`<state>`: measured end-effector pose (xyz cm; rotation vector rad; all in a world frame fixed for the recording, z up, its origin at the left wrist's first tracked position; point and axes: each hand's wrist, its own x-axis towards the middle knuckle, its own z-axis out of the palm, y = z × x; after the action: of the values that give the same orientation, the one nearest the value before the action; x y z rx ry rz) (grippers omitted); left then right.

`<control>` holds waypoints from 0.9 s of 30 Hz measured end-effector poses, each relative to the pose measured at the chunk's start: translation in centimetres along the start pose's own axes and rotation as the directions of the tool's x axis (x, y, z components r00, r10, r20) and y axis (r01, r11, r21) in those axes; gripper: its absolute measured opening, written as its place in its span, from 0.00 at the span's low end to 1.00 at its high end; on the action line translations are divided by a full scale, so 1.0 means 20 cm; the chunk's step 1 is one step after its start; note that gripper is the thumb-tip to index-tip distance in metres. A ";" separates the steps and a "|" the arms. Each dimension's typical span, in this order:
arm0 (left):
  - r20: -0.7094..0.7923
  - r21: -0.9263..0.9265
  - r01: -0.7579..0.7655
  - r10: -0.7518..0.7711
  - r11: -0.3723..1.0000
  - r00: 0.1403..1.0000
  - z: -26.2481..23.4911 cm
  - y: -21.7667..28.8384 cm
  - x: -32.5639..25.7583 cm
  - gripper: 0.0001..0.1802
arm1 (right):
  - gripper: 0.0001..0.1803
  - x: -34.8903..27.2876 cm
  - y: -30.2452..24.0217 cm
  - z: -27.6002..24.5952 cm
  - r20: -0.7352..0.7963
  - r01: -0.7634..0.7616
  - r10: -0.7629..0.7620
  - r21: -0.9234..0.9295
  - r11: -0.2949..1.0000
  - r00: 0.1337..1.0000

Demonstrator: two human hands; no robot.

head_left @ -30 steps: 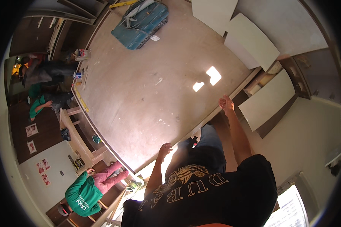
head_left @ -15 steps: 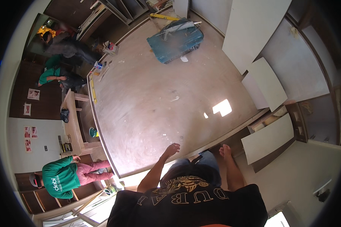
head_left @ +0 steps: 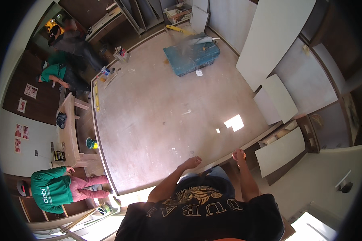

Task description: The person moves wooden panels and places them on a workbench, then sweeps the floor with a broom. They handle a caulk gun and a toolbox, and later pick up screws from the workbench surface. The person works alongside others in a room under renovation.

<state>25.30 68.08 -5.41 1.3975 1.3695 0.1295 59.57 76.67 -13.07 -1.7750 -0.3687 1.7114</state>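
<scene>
**Two hands on the near edge of a big board**

Two bare hands meet the near edge of a large brown board (head_left: pixel 165 116) that fills the middle of a workshop, seen from above. Far left, small red-and-white paper sheets (head_left: pixel 25 96) hang on a dark wall panel, with more on the pale wall below them. A wooden bench (head_left: pixel 70 128) runs beside the board's left edge, carrying a dark bundle and a small boxy item with a yellow-and-black face (head_left: pixel 59 155); a teal tub (head_left: pixel 91 143) sits between bench and board. A person in a green shirt (head_left: pixel 52 190) crouches at lower left; two more people work at upper left. A yellow level (head_left: pixel 96 96) lies along the board's left edge, and a blue tool case (head_left: pixel 193 56) rests at its far end. White cabinet panels (head_left: pixel 275 40) lean at right.

The left hand (head_left: pixel 191 162) rests flat on the board, fingers loosely spread and holding nothing. The right hand (head_left: pixel 239 154) curls over the board's edge, gripping it. Against the frame half a second earlier, the view has swung: the case sits further right, and both hands are higher up and further right in the view.
</scene>
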 end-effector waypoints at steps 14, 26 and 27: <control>-0.076 -0.459 0.257 -0.326 0.851 0.942 0.06 -1.06 -0.72 0.17 | 0.21 -0.77 0.65 0.03 -0.088 -0.109 0.098 -0.140 0.984 0.991; 0.017 -0.281 0.351 -0.361 0.893 0.932 0.17 -1.19 -1.14 0.21 | 0.20 -0.87 0.80 0.06 -0.155 0.030 -0.049 -0.127 0.992 0.987; 0.011 -0.292 0.326 -0.337 0.899 0.941 0.15 -1.17 -1.14 0.21 | 0.20 -0.86 0.76 0.10 -0.139 0.052 -0.068 -0.118 0.992 0.988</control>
<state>5.48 42.37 -10.16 0.9074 1.5346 0.1271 52.18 55.27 -8.61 -1.9361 -0.4602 1.5380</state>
